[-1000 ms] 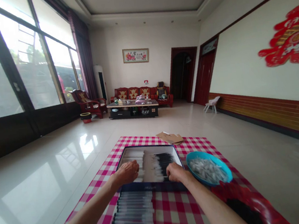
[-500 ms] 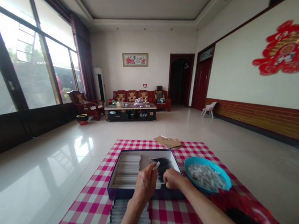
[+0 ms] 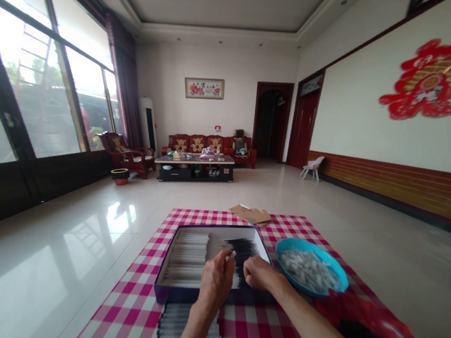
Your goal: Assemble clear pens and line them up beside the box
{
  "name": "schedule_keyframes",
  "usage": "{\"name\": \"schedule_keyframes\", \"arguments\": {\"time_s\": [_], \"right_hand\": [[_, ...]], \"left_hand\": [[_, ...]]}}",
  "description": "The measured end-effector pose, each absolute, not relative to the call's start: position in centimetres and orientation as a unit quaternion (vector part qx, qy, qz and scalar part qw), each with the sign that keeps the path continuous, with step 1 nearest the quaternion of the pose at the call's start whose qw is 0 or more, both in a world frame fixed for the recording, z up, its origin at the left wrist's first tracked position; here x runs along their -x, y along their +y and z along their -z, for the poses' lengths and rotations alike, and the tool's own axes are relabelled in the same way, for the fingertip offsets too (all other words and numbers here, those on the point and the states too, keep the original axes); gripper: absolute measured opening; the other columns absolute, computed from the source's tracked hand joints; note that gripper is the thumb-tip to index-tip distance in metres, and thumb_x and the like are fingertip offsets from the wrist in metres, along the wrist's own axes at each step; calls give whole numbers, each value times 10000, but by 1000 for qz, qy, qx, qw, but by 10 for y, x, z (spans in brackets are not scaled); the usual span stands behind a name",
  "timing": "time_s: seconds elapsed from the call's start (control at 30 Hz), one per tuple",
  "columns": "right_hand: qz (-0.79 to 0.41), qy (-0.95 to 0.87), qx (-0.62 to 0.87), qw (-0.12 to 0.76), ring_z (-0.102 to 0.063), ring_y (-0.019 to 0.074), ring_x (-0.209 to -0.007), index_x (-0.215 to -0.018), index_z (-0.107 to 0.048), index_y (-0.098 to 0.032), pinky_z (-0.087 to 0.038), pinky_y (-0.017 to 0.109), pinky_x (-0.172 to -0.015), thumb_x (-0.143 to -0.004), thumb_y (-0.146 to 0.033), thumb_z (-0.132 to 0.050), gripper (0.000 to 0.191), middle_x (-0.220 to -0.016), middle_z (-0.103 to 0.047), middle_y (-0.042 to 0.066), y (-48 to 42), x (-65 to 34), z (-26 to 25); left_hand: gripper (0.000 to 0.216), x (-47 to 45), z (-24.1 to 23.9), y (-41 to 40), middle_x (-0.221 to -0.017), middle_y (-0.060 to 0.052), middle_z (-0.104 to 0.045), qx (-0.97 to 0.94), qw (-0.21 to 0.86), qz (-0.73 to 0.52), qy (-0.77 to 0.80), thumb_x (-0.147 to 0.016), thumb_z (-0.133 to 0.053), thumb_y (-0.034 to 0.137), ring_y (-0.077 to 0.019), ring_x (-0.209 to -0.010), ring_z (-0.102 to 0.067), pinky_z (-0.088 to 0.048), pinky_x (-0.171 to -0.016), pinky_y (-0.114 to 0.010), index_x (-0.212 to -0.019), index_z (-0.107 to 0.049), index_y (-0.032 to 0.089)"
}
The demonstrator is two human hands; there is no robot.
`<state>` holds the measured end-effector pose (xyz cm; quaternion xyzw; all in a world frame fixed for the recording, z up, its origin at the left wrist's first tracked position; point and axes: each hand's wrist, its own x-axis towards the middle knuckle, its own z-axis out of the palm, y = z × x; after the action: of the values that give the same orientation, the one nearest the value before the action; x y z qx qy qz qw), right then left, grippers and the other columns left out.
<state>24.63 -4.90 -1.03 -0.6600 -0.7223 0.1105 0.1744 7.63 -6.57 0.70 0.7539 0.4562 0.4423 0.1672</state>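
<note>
- Here at the dark blue box [image 3: 175, 294], both hands are at work, near each other but apart, over its near right part.
- The left hand [image 3: 217, 275] has thumb and fingers closed on a slim white piece [image 3: 231, 256], its end poking out above the box.
- The right hand [image 3: 259, 273] is curled just beside it, over the near right side of the box; its fingertips are hidden, so whether it grips anything, I can't tell!
- Inside the box, left side: a row of pale tubes [image 3: 187, 255] lying side by side. Inside on the right: a dark bunch of thin black sticks [image 3: 241, 248], right by the hands.
- Just right of the box sits a blue bowl [image 3: 342, 282], loaded with small whitish pieces [image 3: 309, 269].
- On the near side of the box, dark-ended tubes [image 3: 175, 328] lie in a row, partly behind the left forearm.
- Beyond the box, flattened brown cardboard [image 3: 254, 216]; under the box, the pink-and-white checked tabletop [image 3: 245, 328].
</note>
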Motion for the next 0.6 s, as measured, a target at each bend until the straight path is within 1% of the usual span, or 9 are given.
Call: {"name": "schedule_keyframes", "arguments": {"time_s": [0.07, 0.13, 0.23, 0.27, 0.33, 0.4, 0.47, 0.53, 0.6], "right_hand": [[-103, -732, 650, 175, -636, 184, -631, -554, -649, -177, -426, 241, -578, -623, -35, -628, 159, -575, -666, 28, -51, -245, 8], [-91, -735, 643, 197, -642, 183, -678, -653, -673, -187, -421, 243, -615, -655, -42, -572, 176, -643, -688, 28, -51, -244, 4], [-74, -719, 644, 251, -649, 180, -744, -864, -675, -186, -426, 243, -668, -711, -62, -516, 253, -737, -700, 39, -51, -244, -2], [-69, -710, 647, 272, -650, 178, -752, -956, -657, -181, -431, 242, -677, -726, -67, -500, 301, -755, -699, 42, -51, -244, -5], [-57, -690, 651, 312, -650, 166, -749, -1149, -573, -173, -446, 240, -685, -762, -82, -461, 413, -785, -690, 38, -54, -246, -10], [-70, -665, 633, 391, -643, 157, -706, -1282, -461, -174, -468, 243, -661, -789, -127, -452, 496, -789, -668, 21, -59, -248, -15], [-114, -624, 586, 504, -628, 153, -647, -1357, -362, -182, -487, 253, -615, -799, -199, -484, 571, -780, -640, 0, -67, -251, -20], [-163, -571, 532, 604, -617, 157, -622, -1393, -298, -182, -500, 266, -592, -788, -265, -542, 658, -765, -619, -13, -77, -253, -26], [-195, -520, 503, 663, -619, 162, -644, -1402, -276, -186, -513, 281, -611, -778, -314, -589, 709, -773, -617, -12, -88, -254, -33]], "left_hand": [[295, -74, -8, -65, -630, -24, -653, -748, 168, -441, 467, -884, -431, 295, -152, -577, -603, -380, -561, -217, -1028, -660, 179], [318, -72, -9, -66, -612, -15, -644, -745, 168, -440, 472, -892, -426, 314, -148, -559, -592, -368, -547, -215, -1078, -656, 196], [356, -70, -11, -68, -598, -6, -638, -749, 167, -443, 465, -902, -407, 316, -141, -535, -576, -345, -516, -211, -1164, -626, 216], [366, -71, -11, -69, -599, -5, -638, -751, 167, -443, 459, -905, -398, 310, -139, -531, -573, -341, -511, -209, -1183, -617, 217], [375, -73, -11, -71, -598, -6, -636, -758, 168, -444, 448, -909, -382, 295, -136, -530, -570, -343, -511, -207, -1193, -612, 214], [373, -77, -9, -73, -592, -6, -631, -760, 173, -448, 438, -909, -378, 287, -134, -531, -568, -353, -517, -205, -1183, -618, 206], [364, -82, -6, -75, -572, -2, -619, -760, 186, -454, 425, -907, -383, 284, -130, -520, -563, -364, -516, -199, -1164, -625, 195], [353, -87, -3, -78, -560, 1, -612, -761, 205, -460, 409, -908, -388, 286, -125, -511, -559, -374, -512, -190, -1149, -628, 190], [345, -91, -2, -81, -559, 1, -611, -762, 218, -462, 397, -911, -394, 291, -122, -513, -562, -383, -513, -183, -1142, -629, 186]]}}
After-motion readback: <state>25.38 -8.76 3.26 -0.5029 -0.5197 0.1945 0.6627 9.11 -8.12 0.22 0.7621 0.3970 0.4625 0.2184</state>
